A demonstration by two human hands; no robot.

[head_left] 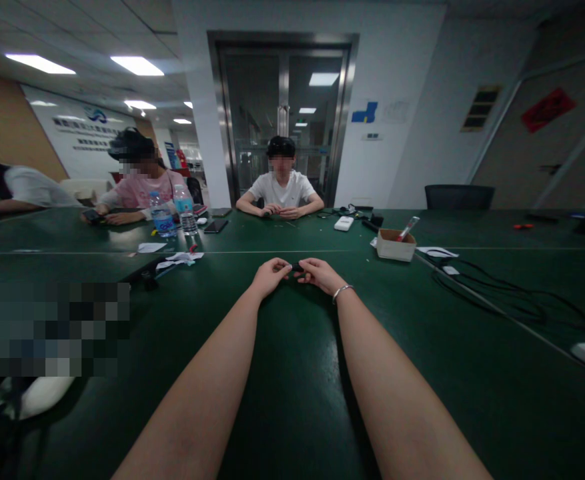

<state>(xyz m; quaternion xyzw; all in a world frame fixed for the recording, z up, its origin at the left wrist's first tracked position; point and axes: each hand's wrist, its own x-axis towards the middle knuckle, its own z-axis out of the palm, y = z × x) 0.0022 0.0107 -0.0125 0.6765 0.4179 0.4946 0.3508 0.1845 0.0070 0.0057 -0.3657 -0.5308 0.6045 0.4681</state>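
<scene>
A small black object (pixel 297 267) is held between my two hands, above the green table (pixel 292 373). My left hand (pixel 273 274) pinches its left end, where a small pale tip shows at the fingertips. On the other side, my right hand (pixel 319 274) has thumb and fingers closed on the right end; a bracelet (pixel 343 292) circles that wrist. The object is too small to make out exactly, and fingers cover part of it.
Ahead right stands a small open box (pixel 396 245) with a pen-like item. Black cables (pixel 512 293) lie right. Two bottles (pixel 162 217), papers (pixel 179 259) and a phone (pixel 216 227) are left. Across the table sits a person (pixel 282 187); others sit at far left.
</scene>
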